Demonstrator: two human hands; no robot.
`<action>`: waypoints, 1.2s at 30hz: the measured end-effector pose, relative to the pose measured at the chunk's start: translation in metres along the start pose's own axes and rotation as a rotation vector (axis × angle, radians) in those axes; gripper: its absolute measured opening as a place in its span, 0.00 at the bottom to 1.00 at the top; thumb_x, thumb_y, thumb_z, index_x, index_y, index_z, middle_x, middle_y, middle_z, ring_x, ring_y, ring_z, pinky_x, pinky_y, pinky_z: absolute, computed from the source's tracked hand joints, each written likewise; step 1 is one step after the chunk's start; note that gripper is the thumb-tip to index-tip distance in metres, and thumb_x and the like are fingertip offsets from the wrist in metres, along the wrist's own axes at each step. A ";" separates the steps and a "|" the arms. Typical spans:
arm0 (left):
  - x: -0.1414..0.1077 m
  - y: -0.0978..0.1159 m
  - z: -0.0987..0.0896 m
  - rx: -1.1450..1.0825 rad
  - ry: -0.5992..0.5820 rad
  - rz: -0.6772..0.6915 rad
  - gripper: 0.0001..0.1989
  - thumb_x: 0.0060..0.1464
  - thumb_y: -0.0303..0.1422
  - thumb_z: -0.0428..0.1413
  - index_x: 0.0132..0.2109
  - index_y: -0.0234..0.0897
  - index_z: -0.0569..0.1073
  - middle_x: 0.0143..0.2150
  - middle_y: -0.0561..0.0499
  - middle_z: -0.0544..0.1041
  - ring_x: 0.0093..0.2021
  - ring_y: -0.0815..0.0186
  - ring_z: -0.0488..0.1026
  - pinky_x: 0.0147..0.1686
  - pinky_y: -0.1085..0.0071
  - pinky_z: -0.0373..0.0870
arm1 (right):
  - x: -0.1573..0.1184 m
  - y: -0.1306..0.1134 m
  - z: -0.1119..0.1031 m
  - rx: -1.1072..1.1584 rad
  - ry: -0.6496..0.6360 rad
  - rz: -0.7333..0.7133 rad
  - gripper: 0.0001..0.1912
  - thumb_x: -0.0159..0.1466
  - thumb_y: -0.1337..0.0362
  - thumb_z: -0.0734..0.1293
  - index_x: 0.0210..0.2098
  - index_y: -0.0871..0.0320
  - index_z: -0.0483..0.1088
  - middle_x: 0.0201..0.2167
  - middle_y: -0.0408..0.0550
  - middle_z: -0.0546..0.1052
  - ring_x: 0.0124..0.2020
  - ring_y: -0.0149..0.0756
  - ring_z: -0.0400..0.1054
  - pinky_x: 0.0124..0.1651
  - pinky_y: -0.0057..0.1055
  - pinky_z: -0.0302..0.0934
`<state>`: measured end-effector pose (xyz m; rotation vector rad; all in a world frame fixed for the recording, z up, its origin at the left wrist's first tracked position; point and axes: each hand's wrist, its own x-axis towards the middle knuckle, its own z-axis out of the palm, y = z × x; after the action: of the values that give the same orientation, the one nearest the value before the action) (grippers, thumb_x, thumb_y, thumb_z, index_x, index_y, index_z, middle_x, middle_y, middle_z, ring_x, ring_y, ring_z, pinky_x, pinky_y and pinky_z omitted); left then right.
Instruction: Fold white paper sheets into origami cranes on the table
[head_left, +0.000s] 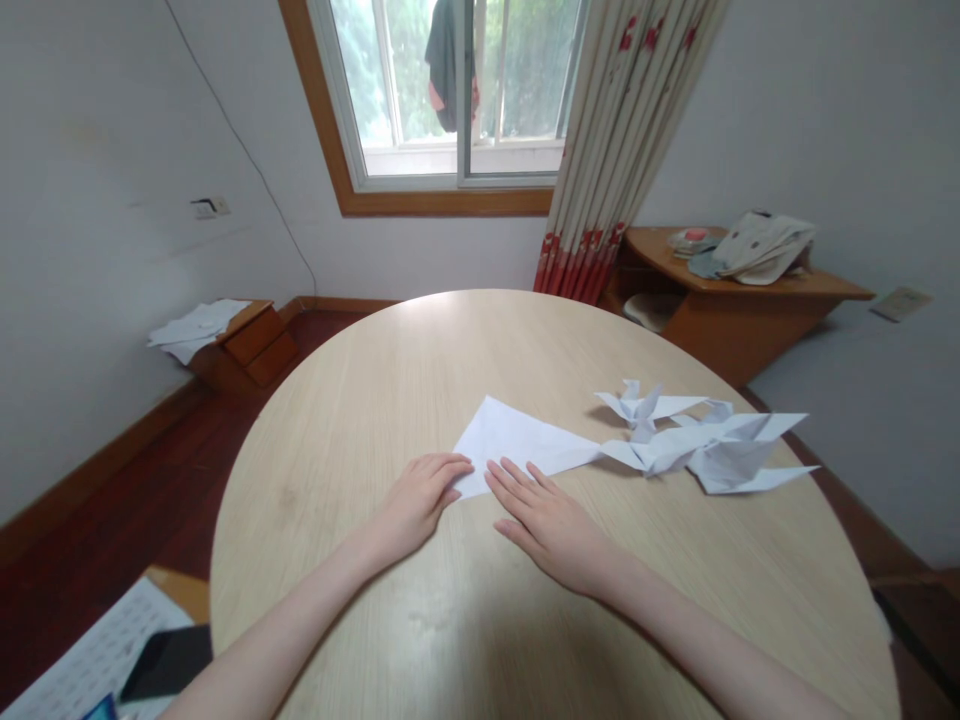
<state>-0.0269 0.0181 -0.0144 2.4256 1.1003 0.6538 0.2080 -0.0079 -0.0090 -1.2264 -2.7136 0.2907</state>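
Note:
A folded sheet of white paper (517,432) lies on the round wooden table (337,400), with one corner pointing away and a long point reaching right. My left hand (420,497) is closed at the paper's left edge, fingers together and thumb close to them, pinching that edge. My right hand (547,525) lies flat with its fingers spread, the fingertips on the near edge of the paper. Several folded paper birds (697,440) stand to the right, and the nearest one meets the paper's right tip.
Beyond the table are a window (457,180) and a curtain (622,130). A corner shelf (757,285) with a cloth bag is at the right. Papers lie on a small cabinet (259,335) at the left. A dark phone (169,662) is at the lower left.

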 end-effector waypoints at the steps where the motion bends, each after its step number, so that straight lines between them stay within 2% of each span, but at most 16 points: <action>1: 0.001 -0.001 -0.002 -0.003 -0.006 -0.010 0.15 0.64 0.27 0.47 0.55 0.41 0.67 0.56 0.46 0.72 0.58 0.60 0.66 0.58 0.56 0.61 | 0.000 0.001 -0.002 0.017 -0.013 -0.003 0.27 0.71 0.57 0.53 0.66 0.63 0.53 0.68 0.54 0.53 0.69 0.44 0.43 0.68 0.51 0.46; 5: 0.002 -0.005 -0.012 -0.018 -0.060 -0.063 0.14 0.63 0.27 0.47 0.52 0.42 0.70 0.56 0.48 0.72 0.57 0.62 0.67 0.62 0.53 0.54 | -0.003 0.005 -0.006 0.064 -0.028 -0.008 0.28 0.71 0.56 0.54 0.67 0.59 0.50 0.68 0.52 0.51 0.69 0.41 0.42 0.68 0.49 0.45; 9: 0.003 -0.011 -0.018 -0.053 -0.115 -0.111 0.13 0.62 0.27 0.48 0.51 0.43 0.70 0.56 0.49 0.73 0.58 0.63 0.67 0.64 0.51 0.44 | -0.006 0.009 -0.006 0.033 -0.029 0.008 0.27 0.71 0.55 0.55 0.67 0.54 0.50 0.68 0.49 0.52 0.69 0.42 0.43 0.68 0.52 0.44; 18: 0.003 -0.020 -0.024 -0.063 -0.127 -0.125 0.14 0.61 0.27 0.49 0.51 0.45 0.71 0.56 0.50 0.73 0.59 0.63 0.67 0.65 0.50 0.41 | -0.011 0.023 -0.014 -0.015 -0.076 0.097 0.25 0.71 0.54 0.55 0.66 0.45 0.52 0.69 0.45 0.50 0.69 0.46 0.41 0.66 0.58 0.41; 21: 0.005 -0.029 -0.028 -0.100 -0.125 -0.136 0.13 0.61 0.28 0.49 0.50 0.44 0.72 0.56 0.50 0.74 0.58 0.62 0.68 0.65 0.49 0.40 | -0.010 0.028 -0.015 -0.049 -0.069 0.123 0.26 0.71 0.53 0.55 0.67 0.45 0.51 0.69 0.46 0.50 0.69 0.47 0.41 0.66 0.57 0.42; 26: 0.014 -0.047 -0.035 -0.157 -0.131 -0.137 0.13 0.59 0.28 0.49 0.48 0.43 0.73 0.56 0.49 0.74 0.58 0.61 0.68 0.66 0.47 0.31 | -0.008 0.035 -0.012 -0.049 0.005 0.099 0.27 0.71 0.51 0.54 0.67 0.50 0.52 0.68 0.50 0.51 0.69 0.44 0.43 0.66 0.52 0.46; 29: 0.023 -0.053 -0.037 -0.125 -0.084 -0.131 0.13 0.62 0.29 0.45 0.46 0.42 0.73 0.55 0.49 0.75 0.56 0.62 0.70 0.66 0.46 0.31 | -0.007 0.034 -0.009 -0.050 0.024 0.081 0.28 0.70 0.52 0.55 0.66 0.56 0.54 0.68 0.54 0.52 0.69 0.45 0.42 0.66 0.51 0.47; 32: 0.033 -0.051 -0.034 -0.024 -0.003 -0.128 0.16 0.65 0.29 0.39 0.44 0.41 0.71 0.53 0.51 0.76 0.53 0.66 0.72 0.66 0.48 0.34 | -0.005 0.030 -0.007 -0.036 0.052 0.061 0.28 0.70 0.54 0.57 0.65 0.60 0.56 0.67 0.57 0.54 0.68 0.46 0.45 0.66 0.50 0.50; 36: 0.044 -0.036 -0.019 0.222 0.089 -0.154 0.12 0.66 0.32 0.41 0.47 0.40 0.69 0.50 0.50 0.76 0.50 0.65 0.73 0.67 0.50 0.40 | -0.005 0.022 -0.007 -0.018 0.096 0.034 0.25 0.69 0.56 0.60 0.62 0.61 0.62 0.65 0.59 0.59 0.66 0.45 0.52 0.65 0.44 0.53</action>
<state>-0.0336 0.0775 -0.0071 2.4806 1.4485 0.6236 0.2285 0.0034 -0.0076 -1.2578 -2.6220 0.2066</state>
